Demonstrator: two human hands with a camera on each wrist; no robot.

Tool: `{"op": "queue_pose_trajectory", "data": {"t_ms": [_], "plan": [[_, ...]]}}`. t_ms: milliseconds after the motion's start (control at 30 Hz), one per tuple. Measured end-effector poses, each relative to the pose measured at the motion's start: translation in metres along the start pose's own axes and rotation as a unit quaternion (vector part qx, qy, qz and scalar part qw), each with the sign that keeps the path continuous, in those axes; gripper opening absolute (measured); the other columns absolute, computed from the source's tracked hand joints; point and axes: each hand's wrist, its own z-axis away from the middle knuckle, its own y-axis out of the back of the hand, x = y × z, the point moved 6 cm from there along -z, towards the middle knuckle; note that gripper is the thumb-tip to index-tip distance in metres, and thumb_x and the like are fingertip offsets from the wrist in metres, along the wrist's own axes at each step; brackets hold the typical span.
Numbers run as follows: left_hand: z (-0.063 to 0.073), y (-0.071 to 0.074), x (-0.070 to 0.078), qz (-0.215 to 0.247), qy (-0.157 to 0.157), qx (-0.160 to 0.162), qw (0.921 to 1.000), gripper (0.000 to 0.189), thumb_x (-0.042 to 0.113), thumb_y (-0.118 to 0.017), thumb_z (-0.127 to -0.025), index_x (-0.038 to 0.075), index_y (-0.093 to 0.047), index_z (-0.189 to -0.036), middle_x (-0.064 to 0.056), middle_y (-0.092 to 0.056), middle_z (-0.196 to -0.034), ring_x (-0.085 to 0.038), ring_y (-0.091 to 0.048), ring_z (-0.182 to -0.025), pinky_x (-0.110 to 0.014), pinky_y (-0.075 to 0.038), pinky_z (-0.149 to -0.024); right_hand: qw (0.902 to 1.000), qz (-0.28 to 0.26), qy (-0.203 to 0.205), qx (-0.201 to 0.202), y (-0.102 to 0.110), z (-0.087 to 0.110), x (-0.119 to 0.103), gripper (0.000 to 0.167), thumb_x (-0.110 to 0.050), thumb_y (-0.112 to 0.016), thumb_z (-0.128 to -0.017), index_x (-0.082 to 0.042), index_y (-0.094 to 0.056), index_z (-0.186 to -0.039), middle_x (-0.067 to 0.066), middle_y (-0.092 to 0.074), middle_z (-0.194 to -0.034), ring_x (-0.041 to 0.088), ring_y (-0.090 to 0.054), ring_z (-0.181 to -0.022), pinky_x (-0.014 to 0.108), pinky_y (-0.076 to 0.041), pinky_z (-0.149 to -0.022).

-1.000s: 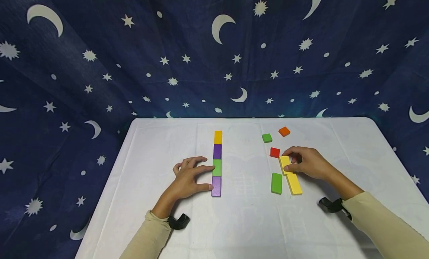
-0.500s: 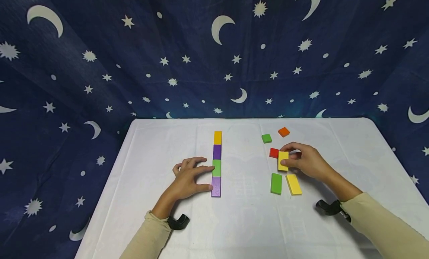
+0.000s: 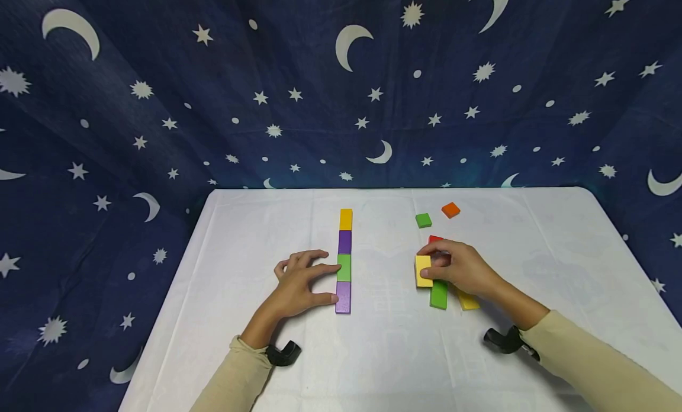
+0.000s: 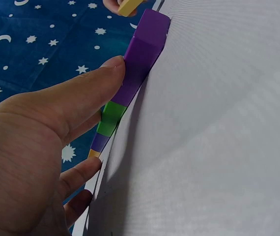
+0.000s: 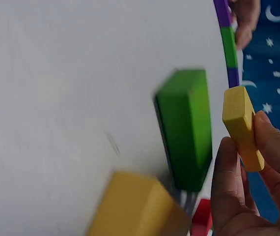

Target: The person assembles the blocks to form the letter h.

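Note:
A straight row of blocks lies on the white table: a yellow-orange block at the far end, then a dark purple block, a light green block and a light purple block. My left hand rests along its left side. The index fingertip touches the green block, and the thumb touches the purple one nearest me. Between thumb and fingers, my right hand pinches a yellow block, seen raised in the right wrist view. Under that hand lie a green block and another yellow block, both partly hidden.
A red block shows partly behind the right hand. Farther back lie a small green block and an orange block. The table ends at a dark blue curtain with moons and stars.
My right hand has lifted the yellow block off the other yellow one and carried it left, past the green block. The left hand and the row have stayed put.

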Motion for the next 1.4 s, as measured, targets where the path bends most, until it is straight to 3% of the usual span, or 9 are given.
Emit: {"op": "queue_pose_trajectory", "data": {"t_ms": [200, 667, 833, 1400], "plan": [[0.000, 0.000, 0.000, -0.001, 0.000, 0.000, 1.0000, 0.062, 0.055, -0.084, -0.076, 0.037, -0.068, -0.133, -0.001, -0.051, -0.149, -0.030, -0.039, -0.137, -0.066, -0.012, -0.102, 0.9988, 0.000, 0.048, -0.012, -0.015, 0.000, -0.011, 0.036, -0.027, -0.088, -0.080, -0.018, -0.074, -0.113, -0.004, -0.066, -0.085, 0.016, -0.061, -0.081, 0.025, -0.052, -0.072], [0.000, 0.000, -0.001, 0.003, -0.001, 0.001, 1.0000, 0.061, 0.054, -0.085, -0.076, 0.038, -0.069, -0.133, -0.001, -0.051, -0.149, -0.029, -0.039, -0.137, -0.065, -0.012, -0.102, 0.9961, 0.019, 0.083, -0.022, -0.030, -0.005, -0.023, 0.029, -0.024, -0.090, -0.077, -0.021, -0.077, -0.103, -0.010, -0.067, -0.084, 0.010, -0.060, -0.071, 0.023, -0.051, -0.065], [0.000, 0.000, -0.001, 0.002, 0.000, 0.000, 1.0000, 0.061, 0.054, -0.085, -0.076, 0.038, -0.068, -0.133, -0.001, -0.051, -0.149, -0.029, -0.039, -0.136, -0.064, -0.012, -0.102, 0.9932, 0.050, 0.103, -0.023, -0.031, -0.004, -0.027, 0.029, -0.025, -0.091, -0.076, -0.022, -0.078, -0.102, -0.012, -0.066, -0.082, 0.011, -0.059, -0.076, 0.023, -0.050, -0.067], [0.000, 0.001, 0.000, 0.002, 0.000, -0.001, 1.0000, 0.061, 0.054, -0.084, -0.076, 0.037, -0.068, -0.133, -0.002, -0.051, -0.149, -0.031, -0.039, -0.137, -0.065, -0.012, -0.102, 0.9855, 0.103, 0.130, -0.037, -0.038, -0.004, -0.027, 0.033, -0.033, -0.087, -0.080, -0.020, -0.080, -0.109, -0.011, -0.073, -0.103, 0.011, -0.064, -0.098, 0.032, -0.054, -0.087]]}}
